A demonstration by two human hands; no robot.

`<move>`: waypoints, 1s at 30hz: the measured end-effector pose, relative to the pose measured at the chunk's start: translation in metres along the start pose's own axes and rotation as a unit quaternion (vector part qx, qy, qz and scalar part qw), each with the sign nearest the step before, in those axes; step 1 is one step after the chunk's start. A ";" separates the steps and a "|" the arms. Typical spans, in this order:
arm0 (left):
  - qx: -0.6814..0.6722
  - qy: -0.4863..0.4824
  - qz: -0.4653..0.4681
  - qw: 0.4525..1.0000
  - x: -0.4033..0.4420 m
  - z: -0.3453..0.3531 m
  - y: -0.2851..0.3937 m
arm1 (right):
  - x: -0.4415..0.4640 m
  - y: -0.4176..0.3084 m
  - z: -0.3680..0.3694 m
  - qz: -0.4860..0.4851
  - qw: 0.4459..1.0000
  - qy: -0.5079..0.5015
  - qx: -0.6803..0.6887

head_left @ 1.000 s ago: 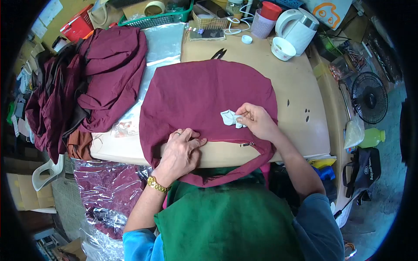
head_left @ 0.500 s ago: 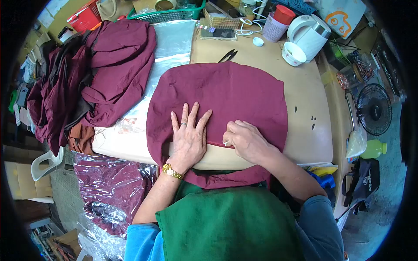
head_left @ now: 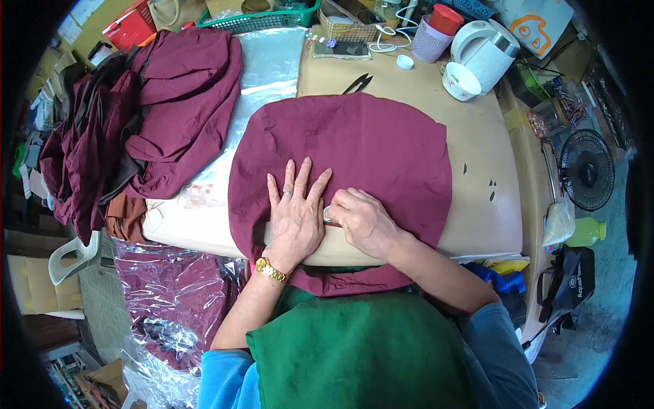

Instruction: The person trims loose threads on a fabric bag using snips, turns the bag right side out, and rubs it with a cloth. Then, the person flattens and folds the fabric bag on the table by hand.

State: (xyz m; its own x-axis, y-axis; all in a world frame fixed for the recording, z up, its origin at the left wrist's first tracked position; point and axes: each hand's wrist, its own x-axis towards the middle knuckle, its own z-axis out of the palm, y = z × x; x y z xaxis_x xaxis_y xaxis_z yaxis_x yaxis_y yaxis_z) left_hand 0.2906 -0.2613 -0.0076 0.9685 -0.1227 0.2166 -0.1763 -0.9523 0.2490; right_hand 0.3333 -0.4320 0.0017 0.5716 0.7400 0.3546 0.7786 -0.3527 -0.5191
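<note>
A maroon fabric bag [head_left: 354, 143] lies flat on the table, its strap hanging along the near edge. My left hand [head_left: 295, 215] rests flat on the bag's lower left part with fingers spread. Just right of it, my right hand [head_left: 361, 221] is closed on a small white cloth [head_left: 328, 214], pressed to the bag near its straight lower edge. Most of the cloth is hidden under my fingers. Beyond the bag's top edge lie black snips [head_left: 357, 84].
More maroon fabric [head_left: 184, 102] is heaped at the left, beside clear plastic sheets [head_left: 269, 65]. A white kettle [head_left: 484, 54], a bowl [head_left: 461, 82] and a green basket [head_left: 266, 22] stand at the back. A black fan [head_left: 586, 169] is at the right.
My left hand has gone from bent fingers to lying flat and spread on the bag. My right hand has come down onto the bag with the white cloth and moved left.
</note>
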 end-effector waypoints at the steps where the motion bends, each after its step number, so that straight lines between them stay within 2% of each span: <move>1: -0.005 0.001 0.000 1.000 0.000 0.000 0.000 | -0.005 0.002 -0.002 -0.006 1.000 -0.007 -0.004; 7: 0.000 0.003 0.003 1.000 0.000 0.001 0.001 | -0.008 -0.005 -0.018 -0.011 0.995 -0.058 -0.083; 9: 0.002 0.005 0.005 1.000 0.001 0.002 0.001 | 0.001 -0.003 -0.003 -0.039 0.999 -0.004 -0.017; 13: -0.002 0.000 0.000 1.000 0.000 0.001 0.000 | -0.015 0.005 -0.003 -0.027 0.999 0.009 0.033; 15: -0.008 0.002 -0.003 1.000 0.000 0.001 0.001 | -0.016 0.004 -0.020 0.075 0.993 -0.070 0.051; 19: -0.003 -0.001 0.001 1.000 0.001 -0.001 0.000 | 0.001 -0.002 -0.014 0.126 0.984 -0.002 0.122; 21: -0.005 -0.005 0.000 1.000 0.000 -0.003 0.000 | -0.006 0.002 0.006 -0.016 0.997 0.063 0.045; 24: -0.016 0.003 -0.003 1.000 0.000 -0.002 0.001 | -0.023 0.007 -0.007 0.023 0.999 0.020 0.034; 28: -0.007 0.008 0.000 1.000 0.002 -0.003 0.002 | -0.002 0.013 0.001 -0.009 1.000 -0.008 0.011; 30: -0.004 -0.001 -0.003 1.000 0.002 -0.004 0.003 | 0.005 0.008 0.012 -0.019 0.998 0.043 0.043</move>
State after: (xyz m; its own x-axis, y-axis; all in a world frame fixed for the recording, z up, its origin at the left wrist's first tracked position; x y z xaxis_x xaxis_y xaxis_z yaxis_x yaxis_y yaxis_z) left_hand 0.2911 -0.2627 -0.0024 0.9701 -0.1177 0.2124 -0.1719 -0.9506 0.2584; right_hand 0.3392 -0.4243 -0.0094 0.5649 0.6989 0.4387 0.7775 -0.2727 -0.5668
